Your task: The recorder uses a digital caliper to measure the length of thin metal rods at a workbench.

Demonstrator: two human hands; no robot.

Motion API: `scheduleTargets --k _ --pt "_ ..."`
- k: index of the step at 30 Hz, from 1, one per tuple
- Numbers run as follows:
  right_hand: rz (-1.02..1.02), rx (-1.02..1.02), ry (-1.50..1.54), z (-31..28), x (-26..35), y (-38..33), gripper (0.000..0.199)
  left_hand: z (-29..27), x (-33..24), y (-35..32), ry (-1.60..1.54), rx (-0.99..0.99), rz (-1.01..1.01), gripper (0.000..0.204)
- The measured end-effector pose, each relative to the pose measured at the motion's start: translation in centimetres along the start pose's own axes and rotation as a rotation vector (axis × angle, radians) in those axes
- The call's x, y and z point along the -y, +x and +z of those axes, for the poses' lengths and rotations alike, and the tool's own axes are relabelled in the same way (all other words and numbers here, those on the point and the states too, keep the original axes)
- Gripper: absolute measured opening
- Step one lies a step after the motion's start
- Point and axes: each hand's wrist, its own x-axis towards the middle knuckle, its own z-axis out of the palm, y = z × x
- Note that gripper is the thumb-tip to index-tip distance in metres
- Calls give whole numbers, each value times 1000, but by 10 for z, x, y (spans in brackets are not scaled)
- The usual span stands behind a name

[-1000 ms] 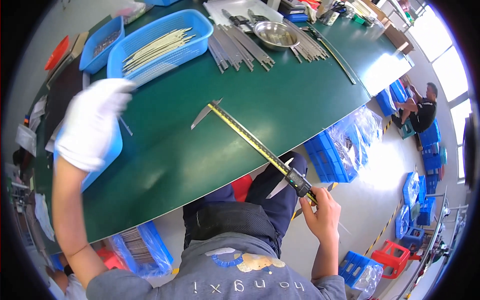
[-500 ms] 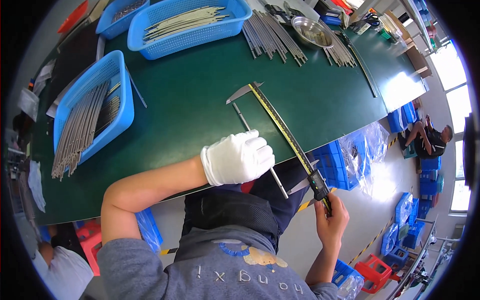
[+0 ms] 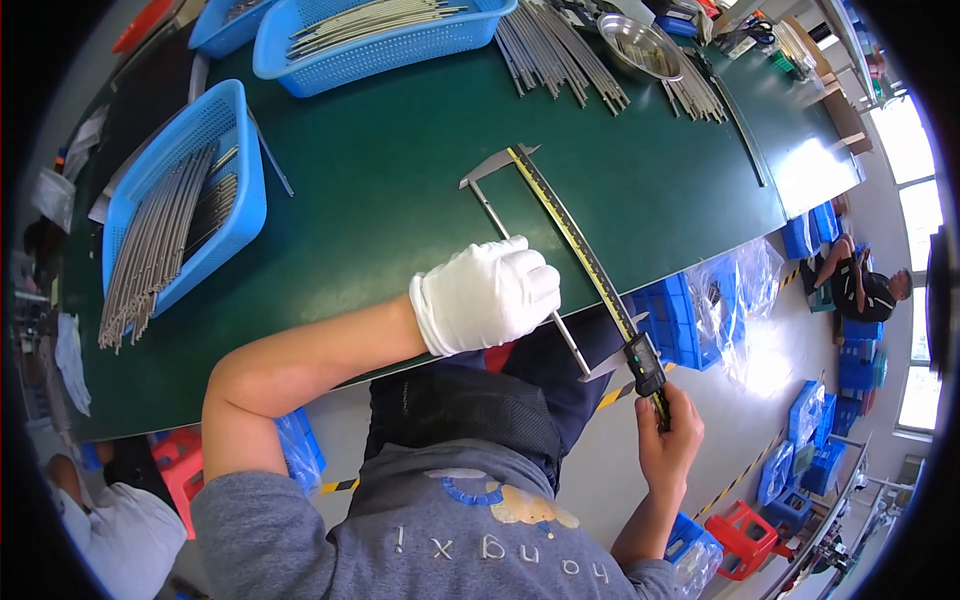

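My left hand (image 3: 487,297), in a white glove, is closed around the middle of a thin metal rod (image 3: 571,344) above the table's front edge. My bare right hand (image 3: 670,437) grips the lower end of a long digital caliper (image 3: 572,242), below its black display. The caliper lies slantwise beside the rod. At the rod's far end is the upper jaw, and its near end meets the lower jaw; both ends look to be in contact. The glove hides the rod's middle.
On the green table (image 3: 350,200), a blue basket (image 3: 235,215) at left holds grey rods. Another blue basket (image 3: 380,62) holds paler rods. Loose rods (image 3: 560,55) and a metal bowl (image 3: 640,48) lie at the back. Blue crates (image 3: 665,320) stand right; a person (image 3: 865,285) sits beyond.
The rod has come between the caliper's jaws, its ends now at both jaw tips instead of apart from them. Both hands have shifted slightly right, the left also a little farther away.
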Motion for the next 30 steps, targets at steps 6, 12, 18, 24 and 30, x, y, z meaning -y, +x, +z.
scheduleTargets --k 6,12,18,24,30 --pt "-15 9 -7 -2 5 0 28 -6 3 1 22 44 28 21" --pt "-13 15 -20 -2 10 2 28 -14 6 4 11 58 33 24" --pt "-9 4 -26 -2 9 0 28 -14 5 4 34 50 43 25" --pt "10 -16 -40 1 9 0 29 -16 8 6 5 40 56 27" --pt "4 0 -55 4 8 0 30 -19 5 12 -61 44 41 34"
